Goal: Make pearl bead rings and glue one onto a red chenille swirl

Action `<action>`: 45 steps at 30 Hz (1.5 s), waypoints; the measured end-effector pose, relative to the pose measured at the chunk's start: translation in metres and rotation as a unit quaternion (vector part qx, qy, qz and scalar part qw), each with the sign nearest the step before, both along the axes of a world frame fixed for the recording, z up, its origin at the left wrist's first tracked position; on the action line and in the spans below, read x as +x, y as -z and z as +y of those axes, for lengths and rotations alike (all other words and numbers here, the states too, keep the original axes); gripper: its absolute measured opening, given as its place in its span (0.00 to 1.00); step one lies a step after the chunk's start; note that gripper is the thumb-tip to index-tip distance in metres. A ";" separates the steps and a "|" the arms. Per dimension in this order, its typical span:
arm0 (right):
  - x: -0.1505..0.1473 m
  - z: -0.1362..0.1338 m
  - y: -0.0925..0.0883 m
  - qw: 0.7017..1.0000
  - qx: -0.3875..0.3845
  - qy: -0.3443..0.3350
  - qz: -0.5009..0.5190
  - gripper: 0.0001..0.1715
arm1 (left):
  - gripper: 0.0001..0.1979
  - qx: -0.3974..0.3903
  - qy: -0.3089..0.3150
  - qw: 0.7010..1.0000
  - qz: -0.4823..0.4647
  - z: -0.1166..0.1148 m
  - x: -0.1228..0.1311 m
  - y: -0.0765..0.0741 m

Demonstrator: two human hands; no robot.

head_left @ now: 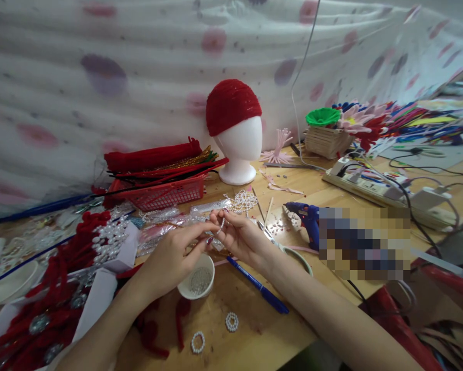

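Note:
Above the middle of the table, my two hands meet around a short string of white pearl beads [221, 224]. My right hand [241, 234] is closed, with the beads between its thumb and fingers. From the other side, the thumb and forefinger of my left hand [181, 247] pinch at the lower end of the string; the exact contact is small to see. Under my left hand stands a white cup [196, 284] with small clear beads inside. Nearer the table's front lie a pearl bead ring [198, 342] and a pearl bead cluster [232, 322].
A blue pen [258, 286], scissors [293, 252] and a blue glue gun [306, 221] lie to the right. Behind are a red basket [165, 193] and a white foam head [241, 147] in a red cap. White boxes [96, 296] hold red flowers. A power strip [386, 198] trails cables.

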State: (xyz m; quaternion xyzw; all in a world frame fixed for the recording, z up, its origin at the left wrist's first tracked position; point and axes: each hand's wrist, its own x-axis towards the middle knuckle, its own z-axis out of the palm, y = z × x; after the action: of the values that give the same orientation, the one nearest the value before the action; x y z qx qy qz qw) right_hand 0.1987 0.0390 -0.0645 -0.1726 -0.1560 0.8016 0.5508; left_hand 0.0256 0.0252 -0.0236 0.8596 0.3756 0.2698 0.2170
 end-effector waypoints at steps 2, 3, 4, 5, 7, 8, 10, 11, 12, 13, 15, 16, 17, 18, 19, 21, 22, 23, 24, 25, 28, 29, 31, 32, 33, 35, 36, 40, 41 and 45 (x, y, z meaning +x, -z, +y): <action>-0.001 -0.001 -0.001 1.000 -0.001 -0.003 -0.002 0.09 | 0.13 0.012 -0.009 1.000 0.000 0.000 0.000 0.000; -0.001 -0.001 -0.002 1.000 -0.001 -0.005 -0.004 0.09 | 0.13 0.019 -0.014 1.000 0.001 0.000 0.001 0.000; -0.002 -0.001 -0.003 1.000 -0.002 -0.008 -0.006 0.09 | 0.14 0.026 -0.018 1.000 0.002 -0.001 0.001 0.000; -0.002 -0.001 -0.003 1.000 -0.004 -0.010 -0.008 0.10 | 0.13 0.032 -0.021 0.999 0.002 -0.001 0.001 0.000; -0.003 -0.001 -0.004 1.000 -0.008 -0.011 -0.011 0.12 | 0.13 0.045 -0.025 0.999 0.004 -0.001 0.002 -0.001; -0.003 -0.001 -0.004 1.000 -0.009 -0.009 -0.011 0.13 | 0.12 0.052 -0.027 0.998 0.005 -0.002 0.003 -0.002; -0.004 -0.001 -0.003 1.000 -0.012 -0.008 -0.011 0.15 | 0.11 0.063 -0.031 0.998 0.007 -0.003 0.004 -0.003; -0.004 -0.001 -0.003 1.000 -0.014 -0.008 -0.011 0.15 | 0.11 0.068 -0.033 0.997 0.007 -0.003 0.004 -0.003; -0.004 -0.001 -0.002 1.000 -0.016 -0.009 -0.010 0.15 | 0.11 0.071 -0.036 0.997 0.007 -0.003 0.004 -0.003; -0.004 -0.001 -0.002 1.000 -0.019 -0.011 -0.010 0.15 | 0.10 0.073 -0.040 0.997 0.008 -0.004 0.005 -0.003; -0.005 -0.002 -0.002 1.000 -0.018 -0.012 -0.010 0.15 | 0.10 0.076 -0.051 0.996 0.009 -0.005 0.005 -0.003; -0.005 -0.002 -0.002 1.000 -0.015 -0.012 -0.011 0.14 | 0.10 0.077 -0.056 0.995 0.009 -0.005 0.005 -0.002; -0.005 -0.002 -0.002 1.000 -0.010 -0.010 -0.014 0.14 | 0.10 0.078 -0.061 0.995 0.008 -0.005 0.005 -0.001; -0.005 -0.003 -0.002 1.000 -0.006 -0.007 -0.018 0.13 | 0.11 0.079 -0.064 0.995 0.007 -0.005 0.005 -0.001; -0.005 -0.003 -0.002 1.000 -0.004 -0.004 -0.019 0.12 | 0.11 0.079 -0.064 0.995 0.006 -0.004 0.005 0.000; -0.005 -0.004 -0.002 1.000 -0.002 -0.001 -0.018 0.12 | 0.11 0.077 -0.062 0.995 0.003 -0.004 0.005 0.001; -0.005 -0.004 -0.002 1.000 -0.001 0.000 -0.017 0.11 | 0.11 0.076 -0.061 0.995 0.002 -0.003 0.005 0.001; -0.005 -0.004 -0.002 1.000 0.000 -0.002 -0.017 0.11 | 0.11 0.075 -0.060 0.995 0.001 -0.003 0.005 0.001; -0.005 -0.004 -0.003 1.000 0.002 -0.004 -0.017 0.11 | 0.10 0.074 -0.060 0.995 0.001 -0.003 0.005 0.001; -0.005 -0.005 -0.003 1.000 0.005 -0.005 -0.017 0.11 | 0.10 0.074 -0.060 0.995 0.002 -0.003 0.005 0.001; -0.006 -0.005 -0.004 1.000 0.000 -0.002 -0.017 0.14 | 0.10 0.072 -0.062 0.995 0.006 -0.003 0.004 0.000; -0.006 -0.005 -0.004 1.000 -0.003 0.001 -0.016 0.15 | 0.10 0.072 -0.061 0.996 0.005 -0.003 0.004 -0.001; -0.007 -0.006 -0.005 1.000 -0.008 0.005 -0.018 0.17 | 0.10 0.071 -0.059 0.996 0.003 -0.003 0.004 -0.001; -0.007 -0.006 -0.005 1.000 -0.009 0.006 -0.020 0.18 | 0.11 0.071 -0.058 0.996 0.002 -0.003 0.004 -0.001; -0.007 -0.006 -0.005 1.000 -0.008 0.005 -0.021 0.17 | 0.10 0.070 -0.058 0.996 0.002 -0.003 0.004 -0.001; -0.007 -0.006 -0.004 1.000 -0.006 0.004 -0.022 0.16 | 0.10 0.068 -0.059 0.996 0.005 -0.003 0.004 -0.001; -0.007 -0.006 -0.004 1.000 -0.006 0.005 -0.022 0.16 | 0.10 0.069 -0.058 0.996 0.005 -0.003 0.004 -0.001; -0.007 -0.005 -0.003 1.000 -0.014 0.009 -0.026 0.12 | 0.11 0.068 -0.056 0.996 0.007 -0.003 0.003 0.000; -0.007 -0.005 -0.003 0.999 -0.016 0.009 -0.027 0.11 | 0.11 0.067 -0.055 0.996 0.007 -0.003 0.003 0.000; -0.007 -0.005 -0.004 1.000 -0.019 0.007 -0.023 0.12 | 0.11 0.066 -0.056 0.996 0.008 -0.001 0.003 -0.001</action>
State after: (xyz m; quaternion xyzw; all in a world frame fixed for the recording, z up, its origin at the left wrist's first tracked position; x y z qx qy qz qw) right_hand 0.1915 0.0337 -0.0600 -0.2027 -0.1524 0.7965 0.5489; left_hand 0.0290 0.0237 -0.0228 0.8518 0.4060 0.2990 0.1419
